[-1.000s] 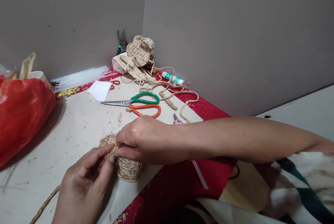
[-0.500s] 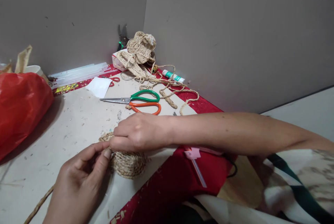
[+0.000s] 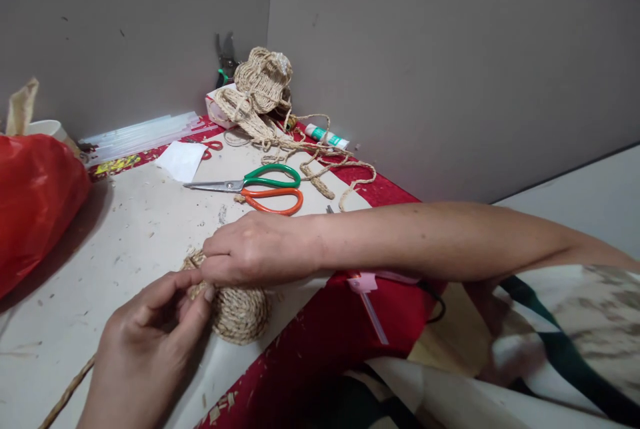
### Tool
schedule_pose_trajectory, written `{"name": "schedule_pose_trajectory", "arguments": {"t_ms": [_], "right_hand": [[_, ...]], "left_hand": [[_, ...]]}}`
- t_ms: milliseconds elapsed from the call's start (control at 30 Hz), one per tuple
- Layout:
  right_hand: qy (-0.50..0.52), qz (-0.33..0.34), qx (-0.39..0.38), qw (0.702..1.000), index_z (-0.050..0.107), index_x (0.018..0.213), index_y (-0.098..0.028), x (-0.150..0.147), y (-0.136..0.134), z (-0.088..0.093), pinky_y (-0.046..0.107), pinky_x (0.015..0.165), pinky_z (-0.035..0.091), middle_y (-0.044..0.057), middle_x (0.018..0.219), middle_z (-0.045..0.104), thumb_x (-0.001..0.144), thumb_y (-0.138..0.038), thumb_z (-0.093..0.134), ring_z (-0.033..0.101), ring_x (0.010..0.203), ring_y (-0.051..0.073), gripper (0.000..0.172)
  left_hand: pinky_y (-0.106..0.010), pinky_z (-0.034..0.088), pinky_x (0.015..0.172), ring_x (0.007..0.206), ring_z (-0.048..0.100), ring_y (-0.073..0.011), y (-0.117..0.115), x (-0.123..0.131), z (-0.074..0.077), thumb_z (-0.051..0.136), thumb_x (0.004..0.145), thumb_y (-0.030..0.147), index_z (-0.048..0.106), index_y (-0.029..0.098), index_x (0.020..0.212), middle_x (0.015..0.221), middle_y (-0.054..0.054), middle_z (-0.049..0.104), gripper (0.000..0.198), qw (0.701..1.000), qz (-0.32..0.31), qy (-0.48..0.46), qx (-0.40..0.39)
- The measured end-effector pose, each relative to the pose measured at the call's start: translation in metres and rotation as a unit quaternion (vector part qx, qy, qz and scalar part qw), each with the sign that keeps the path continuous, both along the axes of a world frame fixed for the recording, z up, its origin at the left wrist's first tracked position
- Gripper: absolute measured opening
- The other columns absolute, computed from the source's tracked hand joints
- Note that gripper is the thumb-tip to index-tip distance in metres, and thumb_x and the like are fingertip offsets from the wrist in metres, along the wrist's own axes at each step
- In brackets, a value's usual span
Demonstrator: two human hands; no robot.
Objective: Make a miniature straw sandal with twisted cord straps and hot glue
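Observation:
A coiled piece of woven straw cord point(image 3: 243, 314) lies on the pale table sheet under my hands. My left hand point(image 3: 150, 332) pinches at its left edge, with thumb and index finger bent together. Over the top of the piece, my right hand point(image 3: 250, 249) is closed, knuckles up, its fingertips against the left hand's fingers. My right fingers hide the middle of the weave. A twisted straw cord point(image 3: 70, 390) trails from behind my left wrist to the lower left.
Scissors point(image 3: 250, 187) with green and orange handles lie beyond my hands. Behind them are a woven straw piece point(image 3: 265, 79) with loose cords, a tube point(image 3: 327, 136) and white paper point(image 3: 181, 160). A red plastic bag point(image 3: 40, 209) stands at left, near clear glue sticks point(image 3: 145, 139).
The whole view has shifted slightly, so things sit a little further left and up. Both hands stay on the woven piece, with only a small shift of the fingers.

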State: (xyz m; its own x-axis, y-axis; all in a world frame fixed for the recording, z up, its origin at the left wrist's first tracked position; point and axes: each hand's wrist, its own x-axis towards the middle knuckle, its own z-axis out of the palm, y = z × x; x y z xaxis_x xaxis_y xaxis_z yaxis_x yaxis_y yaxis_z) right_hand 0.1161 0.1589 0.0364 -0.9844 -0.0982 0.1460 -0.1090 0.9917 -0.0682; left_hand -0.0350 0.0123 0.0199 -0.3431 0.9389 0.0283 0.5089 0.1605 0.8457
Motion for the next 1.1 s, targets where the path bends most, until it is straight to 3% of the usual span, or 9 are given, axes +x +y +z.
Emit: {"name": "schedule_pose_trajectory", "arguments": {"t_ms": [200,300,433,600,700,767,867,1100], "right_hand": [[-0.002,-0.002,-0.165,0.986,0.063,0.108,-0.011,0.01,0.013,0.015,0.027,0.074,0.04,0.01,0.104,0.065,0.099,-0.025,0.055,0.058,0.093,0.017,0.019],[-0.003,-0.026,-0.177,0.984,0.064,0.112,-0.01,0.011,0.015,0.013,0.027,0.077,0.04,0.012,0.109,0.065,0.098,-0.022,0.055,0.058,0.095,0.017,0.021],[-0.023,-0.02,-0.174,0.984,0.068,0.105,-0.013,0.007,0.012,0.003,0.026,0.068,0.036,0.008,0.103,0.067,0.097,-0.018,0.053,0.058,0.084,0.015,0.018],[-0.005,-0.009,-0.25,0.968,0.069,0.097,-0.012,0.007,0.014,-0.003,0.024,0.068,0.037,0.005,0.09,0.07,0.093,-0.018,0.056,0.053,0.073,0.012,0.015],[0.012,0.0,-0.251,0.968,0.07,0.093,-0.011,0.009,0.015,-0.004,0.024,0.066,0.037,0.005,0.087,0.07,0.094,-0.02,0.055,0.051,0.07,0.012,0.017],[0.019,0.007,-0.235,0.972,0.071,0.096,-0.011,0.009,0.015,-0.005,0.024,0.064,0.035,0.006,0.088,0.071,0.095,-0.021,0.054,0.051,0.07,0.012,0.019],[0.02,0.014,-0.231,0.973,0.072,0.102,-0.011,0.008,0.014,-0.002,0.025,0.064,0.034,0.006,0.09,0.071,0.093,-0.02,0.056,0.051,0.071,0.012,0.021],[-0.022,0.007,-0.301,0.953,0.076,0.095,-0.006,0.004,0.017,0.008,0.02,0.061,0.035,0.003,0.075,0.068,0.092,-0.016,0.057,0.042,0.059,0.008,0.022]], "left_hand": [[-0.028,0.053,0.057,0.064,0.068,-0.0171,-0.004,-0.007,-0.004,0.069,0.081,0.048,0.075,0.031,0.093,0.077,0.002,0.075,0.021,0.996,-0.005,0.085,0.02],[-0.028,0.053,0.061,0.066,0.067,-0.0165,-0.004,-0.004,-0.002,0.068,0.083,0.046,0.074,0.032,0.093,0.082,0.003,0.076,0.019,0.992,-0.017,0.116,0.036],[-0.03,0.053,0.068,0.072,0.066,-0.0176,-0.005,0.002,0.002,0.065,0.086,0.044,0.072,0.029,0.095,0.087,0.001,0.075,0.019,0.985,-0.016,0.168,0.044],[-0.033,0.053,0.081,0.077,0.067,-0.0182,-0.007,0.0,0.001,0.063,0.088,0.045,0.072,0.028,0.104,0.091,0.0,0.074,0.024,0.979,-0.023,0.2,0.042],[-0.033,0.054,0.079,0.079,0.069,-0.0188,-0.008,-0.002,-0.001,0.066,0.085,0.049,0.068,0.029,0.112,0.093,0.0,0.074,0.034,0.982,0.017,0.185,0.022],[-0.031,0.053,0.074,0.074,0.068,-0.0173,-0.008,-0.003,-0.002,0.067,0.084,0.049,0.067,0.028,0.107,0.089,0.001,0.073,0.031,0.984,0.029,0.176,0.013],[-0.029,0.051,0.073,0.071,0.066,-0.0156,-0.008,-0.002,-0.002,0.067,0.085,0.046,0.067,0.027,0.098,0.083,0.002,0.072,0.022,0.98,0.023,0.196,0.019],[-0.025,0.052,0.068,0.064,0.064,-0.0129,-0.004,-0.005,-0.004,0.068,0.086,0.033,0.068,0.025,0.097,0.077,0.003,0.072,0.013,0.961,-0.035,0.261,0.088]]}}
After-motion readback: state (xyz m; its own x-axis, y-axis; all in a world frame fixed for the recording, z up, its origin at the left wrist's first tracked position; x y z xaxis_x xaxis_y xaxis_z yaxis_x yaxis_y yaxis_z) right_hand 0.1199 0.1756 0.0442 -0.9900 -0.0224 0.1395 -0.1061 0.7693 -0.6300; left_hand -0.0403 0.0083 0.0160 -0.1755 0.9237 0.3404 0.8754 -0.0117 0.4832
